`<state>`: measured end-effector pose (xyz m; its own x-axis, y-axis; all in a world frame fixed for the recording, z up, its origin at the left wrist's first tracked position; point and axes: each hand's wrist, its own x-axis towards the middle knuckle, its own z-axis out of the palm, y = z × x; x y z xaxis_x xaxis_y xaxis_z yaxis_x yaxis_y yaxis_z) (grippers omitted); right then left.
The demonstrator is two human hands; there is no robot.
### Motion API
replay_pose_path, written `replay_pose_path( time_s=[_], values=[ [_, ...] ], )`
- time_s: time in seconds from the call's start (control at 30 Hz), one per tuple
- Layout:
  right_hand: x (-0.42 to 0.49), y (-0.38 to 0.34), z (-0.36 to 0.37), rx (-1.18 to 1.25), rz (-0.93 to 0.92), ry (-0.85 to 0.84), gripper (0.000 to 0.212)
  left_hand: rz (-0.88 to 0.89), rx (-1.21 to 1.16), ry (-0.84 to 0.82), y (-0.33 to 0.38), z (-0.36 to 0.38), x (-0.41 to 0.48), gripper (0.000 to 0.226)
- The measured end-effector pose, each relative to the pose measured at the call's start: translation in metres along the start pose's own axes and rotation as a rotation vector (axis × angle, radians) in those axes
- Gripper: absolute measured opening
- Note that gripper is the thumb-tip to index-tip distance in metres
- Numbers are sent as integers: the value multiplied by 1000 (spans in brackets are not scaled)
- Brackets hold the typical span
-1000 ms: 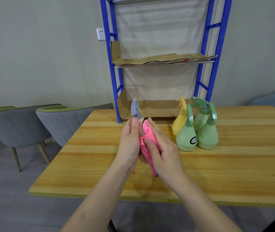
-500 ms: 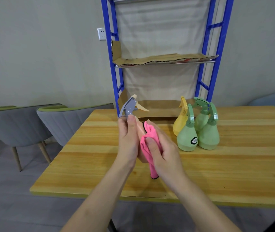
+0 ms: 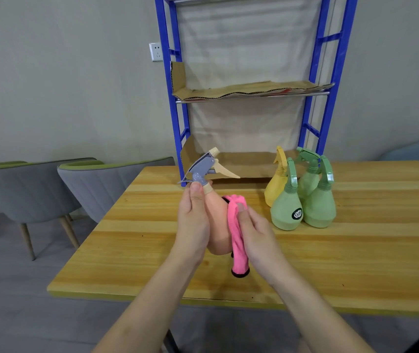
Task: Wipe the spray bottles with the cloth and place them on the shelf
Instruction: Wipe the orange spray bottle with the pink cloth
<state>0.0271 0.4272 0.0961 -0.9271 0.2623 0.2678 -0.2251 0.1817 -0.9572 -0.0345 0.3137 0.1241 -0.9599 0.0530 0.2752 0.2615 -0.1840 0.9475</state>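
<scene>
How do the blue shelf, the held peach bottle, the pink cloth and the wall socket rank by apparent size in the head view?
1. blue shelf
2. peach bottle, partly behind the left hand
3. pink cloth, only slightly smaller; both are nearest the camera
4. wall socket

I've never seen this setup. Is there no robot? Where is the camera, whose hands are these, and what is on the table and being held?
No machine: a person works with bare hands, filmed by one wide-angle camera worn on the head, looking down. The left hand grips a peach spray bottle with a grey trigger above the wooden table. The right hand holds a pink cloth against its side. One yellow spray bottle and three green spray bottles stand on the table near a blue shelf lined with cardboard.
</scene>
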Motion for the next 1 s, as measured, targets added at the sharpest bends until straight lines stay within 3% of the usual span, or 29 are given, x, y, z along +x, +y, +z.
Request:
replay_pose_path(
  time_s=[0.17,0.23,0.3,0.4,0.57,0.67,0.77,0.87,1.0],
  values=[
    [-4,8,8,-432,-387,59,53,-13,31,-54,-3,9,-1,45],
    [0,8,6,-442,-434,33,54,-24,21,-71,-6,9,0,42],
    [1,9,3,-321,-340,30,49,-20,14,-58,-9,7,2,41],
    [-1,5,3,-24,-31,63,33,-38,-50,4,-11,5,-1,42],
    [-7,-4,12,517,439,145,40,7,-109,159,-14,8,-5,47],
    [-6,-6,18,679,488,194,44,87,-73,229,-20,11,-4,51],
    [-7,-8,21,689,537,214,52,209,36,260,-23,14,-2,35],
    [-9,-5,18,584,534,225,46,271,112,209,-24,17,3,35],
    [-9,-2,8,503,513,209,41,183,183,66,-38,13,9,30]
  ],
)
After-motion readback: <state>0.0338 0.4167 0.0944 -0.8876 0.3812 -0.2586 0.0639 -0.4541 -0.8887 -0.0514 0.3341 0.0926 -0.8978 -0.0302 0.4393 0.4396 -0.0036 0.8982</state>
